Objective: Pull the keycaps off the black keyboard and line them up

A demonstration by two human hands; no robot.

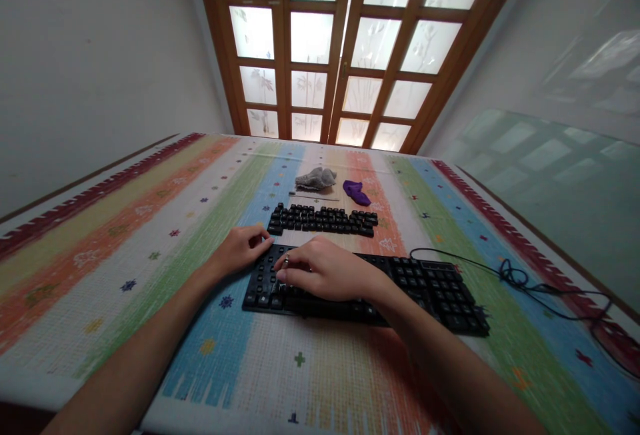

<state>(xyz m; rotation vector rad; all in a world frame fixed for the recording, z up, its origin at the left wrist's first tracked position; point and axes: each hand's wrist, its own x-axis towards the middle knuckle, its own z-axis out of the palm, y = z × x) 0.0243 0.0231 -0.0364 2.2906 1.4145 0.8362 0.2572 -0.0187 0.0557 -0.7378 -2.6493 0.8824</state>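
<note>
A black keyboard (415, 282) lies across the tablecloth; on its left part many key positions show bare switch posts without keycaps. My right hand (325, 268) is over this bare part, its fingers bent and thumb drawn in near the posts. Whatever its fingertips pinch is too small or hidden to name. At the keyboard's upper left corner rests my left hand (243, 248), with thumb and forefinger closed together against the edge. Just beyond the keyboard, loose black keycaps (323, 220) are laid out in rows.
Behind the keycaps lie a thin stick-like tool (315, 197), a crumpled grey cloth (316, 179) and a purple cloth (357, 192). The keyboard's black cable (515, 275) coils to the right. A striped tablecloth (300, 382) covers the table; wood-framed glass doors (345, 68) stand beyond.
</note>
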